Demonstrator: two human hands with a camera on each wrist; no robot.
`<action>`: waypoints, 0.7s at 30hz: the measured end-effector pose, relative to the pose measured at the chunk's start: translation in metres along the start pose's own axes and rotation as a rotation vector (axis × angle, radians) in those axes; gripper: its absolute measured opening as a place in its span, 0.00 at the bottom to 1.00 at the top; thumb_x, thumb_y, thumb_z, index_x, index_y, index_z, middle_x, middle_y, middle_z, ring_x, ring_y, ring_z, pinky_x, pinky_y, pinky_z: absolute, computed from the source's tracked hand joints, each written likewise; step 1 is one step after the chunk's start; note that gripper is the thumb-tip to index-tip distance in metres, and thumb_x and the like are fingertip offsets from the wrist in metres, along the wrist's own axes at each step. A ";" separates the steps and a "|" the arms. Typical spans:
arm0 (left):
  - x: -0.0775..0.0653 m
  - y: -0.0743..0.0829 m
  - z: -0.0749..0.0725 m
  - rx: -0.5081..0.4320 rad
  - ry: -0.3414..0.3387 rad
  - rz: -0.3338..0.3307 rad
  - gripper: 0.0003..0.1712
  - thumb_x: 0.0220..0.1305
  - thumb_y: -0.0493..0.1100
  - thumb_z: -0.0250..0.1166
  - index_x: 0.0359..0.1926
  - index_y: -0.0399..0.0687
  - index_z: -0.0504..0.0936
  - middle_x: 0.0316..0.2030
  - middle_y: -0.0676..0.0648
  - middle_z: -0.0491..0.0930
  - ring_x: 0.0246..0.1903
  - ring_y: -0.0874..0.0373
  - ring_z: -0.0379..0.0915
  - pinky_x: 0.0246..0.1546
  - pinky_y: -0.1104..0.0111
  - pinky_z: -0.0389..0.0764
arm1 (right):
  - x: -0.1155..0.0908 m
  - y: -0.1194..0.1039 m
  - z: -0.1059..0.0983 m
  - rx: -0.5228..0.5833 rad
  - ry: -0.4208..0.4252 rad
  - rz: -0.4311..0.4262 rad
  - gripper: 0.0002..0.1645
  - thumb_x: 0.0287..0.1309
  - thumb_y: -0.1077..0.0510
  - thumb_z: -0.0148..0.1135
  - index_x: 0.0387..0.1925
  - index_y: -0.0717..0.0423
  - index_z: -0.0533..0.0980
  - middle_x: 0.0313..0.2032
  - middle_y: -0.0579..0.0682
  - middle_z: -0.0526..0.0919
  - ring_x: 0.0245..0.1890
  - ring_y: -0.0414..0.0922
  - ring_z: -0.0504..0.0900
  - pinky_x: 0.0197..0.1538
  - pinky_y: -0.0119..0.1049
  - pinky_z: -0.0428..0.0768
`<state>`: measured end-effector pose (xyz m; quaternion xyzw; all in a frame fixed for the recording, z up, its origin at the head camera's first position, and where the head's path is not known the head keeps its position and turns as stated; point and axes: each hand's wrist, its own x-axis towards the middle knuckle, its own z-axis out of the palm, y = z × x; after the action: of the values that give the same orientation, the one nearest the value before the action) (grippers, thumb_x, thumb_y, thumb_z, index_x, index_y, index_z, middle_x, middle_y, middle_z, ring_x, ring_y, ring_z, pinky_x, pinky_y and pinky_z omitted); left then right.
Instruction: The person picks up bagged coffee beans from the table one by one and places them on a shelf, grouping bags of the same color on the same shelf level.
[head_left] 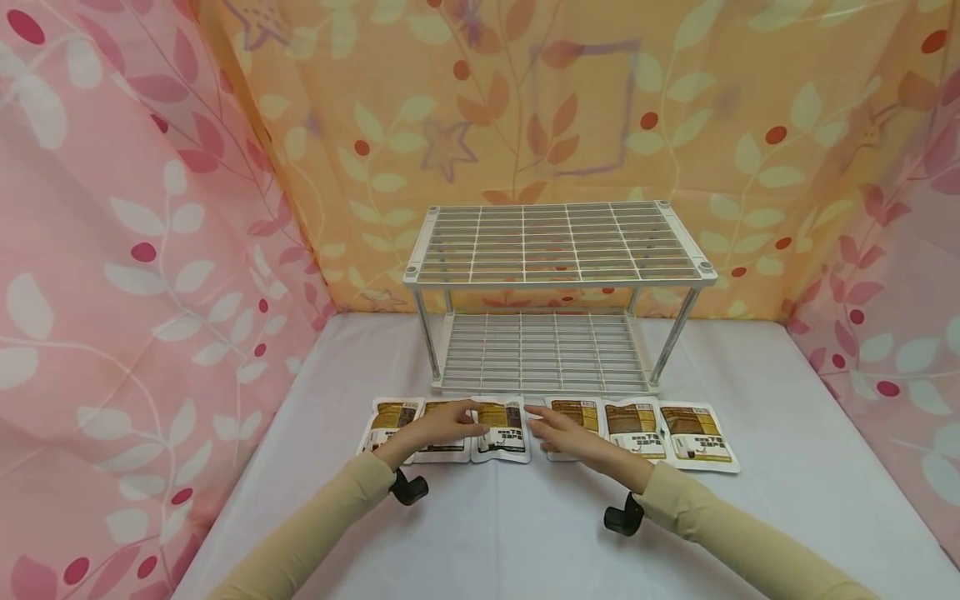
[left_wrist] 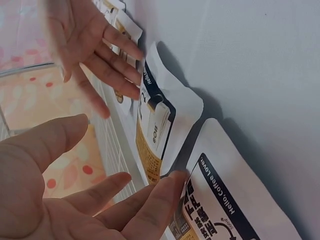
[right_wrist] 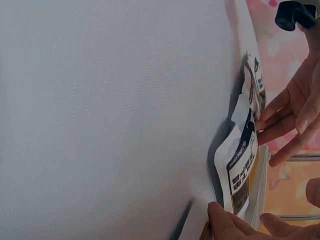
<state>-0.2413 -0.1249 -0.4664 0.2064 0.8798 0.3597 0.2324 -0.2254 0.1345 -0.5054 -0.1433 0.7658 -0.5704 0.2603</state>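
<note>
Several white coffee pouches with brown-and-gold labels lie flat in a row. My left hand point(head_left: 442, 423) reaches over the left group, its fingers extended toward the inner pouch point(head_left: 507, 417). In the left wrist view, its fingertips point(left_wrist: 176, 181) are right at the gap between two neighbouring pouches. My right hand point(head_left: 567, 435) overlaps the first pouch of the right group point(head_left: 579, 408), fingers loosely stretched toward the left hand. Its fingertips point(right_wrist: 214, 209) show at the bottom of the right wrist view, near a pouch edge. Neither hand grips anything.
Just behind the pouches stands a white two-tier wire rack point(head_left: 557, 282) on metal posts. A white cloth point(head_left: 480, 533) covers the table. Floral curtains, pink point(head_left: 150, 350) at the left and orange point(head_left: 495, 100) at the back, hang around it. Each wrist wears a black camera mount point(head_left: 408, 487).
</note>
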 end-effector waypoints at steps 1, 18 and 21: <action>0.000 0.000 0.001 -0.004 0.004 0.000 0.32 0.62 0.52 0.60 0.63 0.41 0.67 0.45 0.39 0.79 0.40 0.51 0.77 0.35 0.62 0.78 | 0.000 -0.001 0.001 -0.004 0.007 0.000 0.33 0.69 0.49 0.43 0.69 0.61 0.52 0.66 0.70 0.54 0.62 0.65 0.62 0.58 0.52 0.71; 0.001 -0.005 0.011 0.039 0.071 0.078 0.22 0.61 0.48 0.62 0.52 0.39 0.78 0.47 0.39 0.78 0.44 0.47 0.76 0.40 0.59 0.80 | -0.006 -0.001 0.013 -0.087 0.062 -0.069 0.35 0.64 0.52 0.53 0.68 0.61 0.55 0.58 0.69 0.66 0.57 0.63 0.69 0.50 0.48 0.78; 0.000 -0.006 0.012 0.006 0.089 0.095 0.21 0.58 0.45 0.65 0.51 0.39 0.79 0.45 0.40 0.78 0.40 0.50 0.78 0.36 0.64 0.80 | -0.008 -0.001 0.015 -0.107 0.087 -0.106 0.34 0.63 0.54 0.55 0.66 0.63 0.58 0.57 0.71 0.66 0.55 0.65 0.71 0.48 0.48 0.79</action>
<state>-0.2361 -0.1223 -0.4783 0.2323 0.8796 0.3762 0.1753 -0.2104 0.1266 -0.5061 -0.1725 0.7971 -0.5472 0.1882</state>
